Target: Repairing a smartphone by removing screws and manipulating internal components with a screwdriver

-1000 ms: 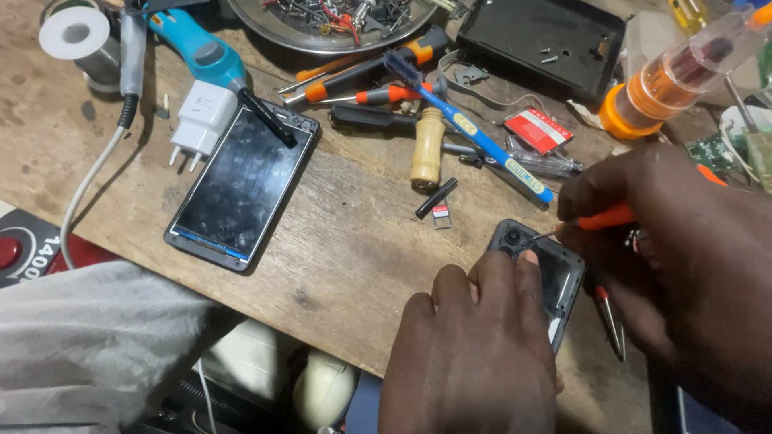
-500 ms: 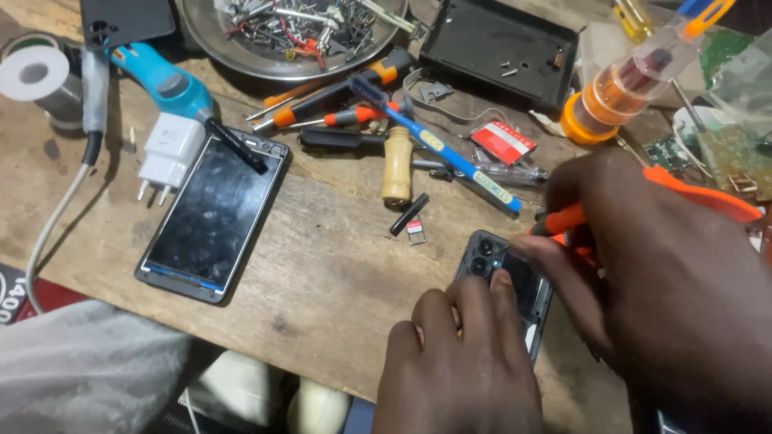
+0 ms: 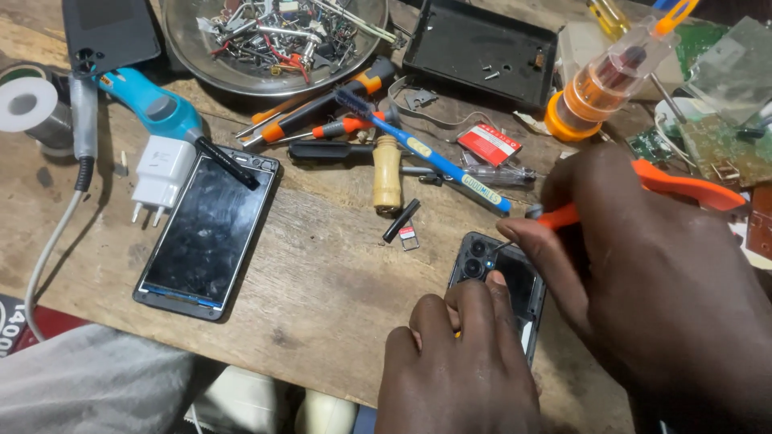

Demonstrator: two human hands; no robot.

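**Driver tip set at the camera corner**

Since the earlier frame, both hands sit lower on the bench and the view has drifted. Left hand [image 3: 458,362] presses curled fingers onto the opened phone [image 3: 507,281]. Right hand [image 3: 643,281] pinches an orange screwdriver [image 3: 563,215], tip near the lenses at 11 o'clock of the phone. Next likely needs a steady twist. Worn wooden bench [image 3: 322,273]; spare handset [image 3: 207,237] at 9 o'clock, parts bowl [image 3: 201,68] at 12. Room unseen.
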